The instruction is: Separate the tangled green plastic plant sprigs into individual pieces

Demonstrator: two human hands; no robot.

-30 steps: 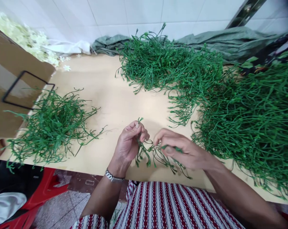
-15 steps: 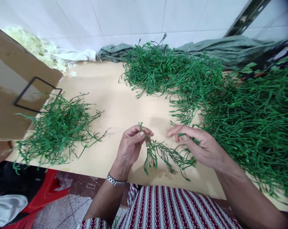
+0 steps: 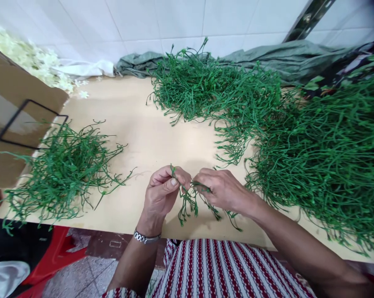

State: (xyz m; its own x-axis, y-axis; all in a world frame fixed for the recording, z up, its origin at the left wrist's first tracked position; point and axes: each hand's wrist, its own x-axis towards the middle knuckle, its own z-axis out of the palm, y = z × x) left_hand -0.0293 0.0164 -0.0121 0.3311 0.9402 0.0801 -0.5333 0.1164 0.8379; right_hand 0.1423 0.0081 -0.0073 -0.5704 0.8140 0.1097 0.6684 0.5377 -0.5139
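Between thumb and fingers, my left hand pinches a branched green plastic stem, whose thin sprigs hang down over the table edge side. My right hand is closed beside it, its fingertips close to the stem and a bit of green showing between them. Whether the right hand holds a separate piece or a sprig of the same stem is hidden by the fingers. To the left lies a loose pile of green stems. A larger heap of green stems spreads at the right.
Another green heap lies along the back, before a grey-green cloth. A cardboard box with a black wire frame stands at the left, with cream flowers behind it. A red stool is below the table.
My right hand has moved left, up against my left hand, and its fingers have closed downward. My left hand keeps its pinch on the stem. The view has shifted slightly right.
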